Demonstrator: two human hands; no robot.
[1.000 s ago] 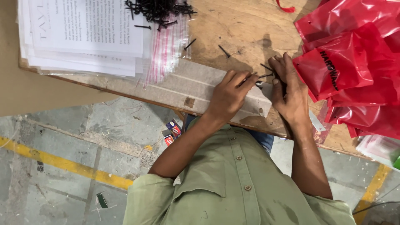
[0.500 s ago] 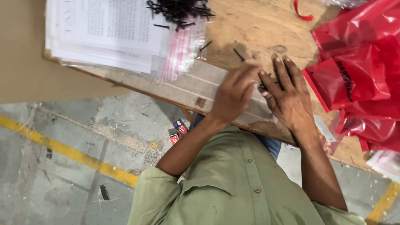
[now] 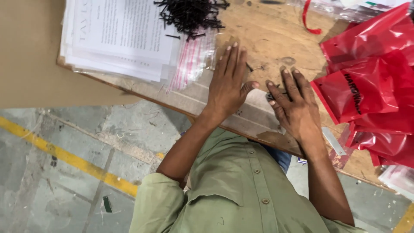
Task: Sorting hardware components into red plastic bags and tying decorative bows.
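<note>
Both hands have gone from curled and fiddling at the table edge to lying flat on the wood.

Nearest: green shirt (image 3: 241,190), sleeves rolled, over a grey concrete floor with a yellow line (image 3: 64,157).

Left hand (image 3: 227,84): released, palm down, fingers straight and together, grasping nothing; it rests on the taped edge of the wooden table (image 3: 267,32).

Right hand (image 3: 295,105): also flat and unclenched, fingers spread, seemingly pinning a few small black screws (image 3: 272,96) under the fingertips so they do not roll.

Right of it: heap of red plastic bags (image 3: 371,86), overlapping, within easy reach.

Left of the hands: stack of printed sheets (image 3: 120,39), with clear striped zip bags (image 3: 192,62) just beside.

Farthest: loose pile of black screws (image 3: 189,13), well apart from both hands.
</note>
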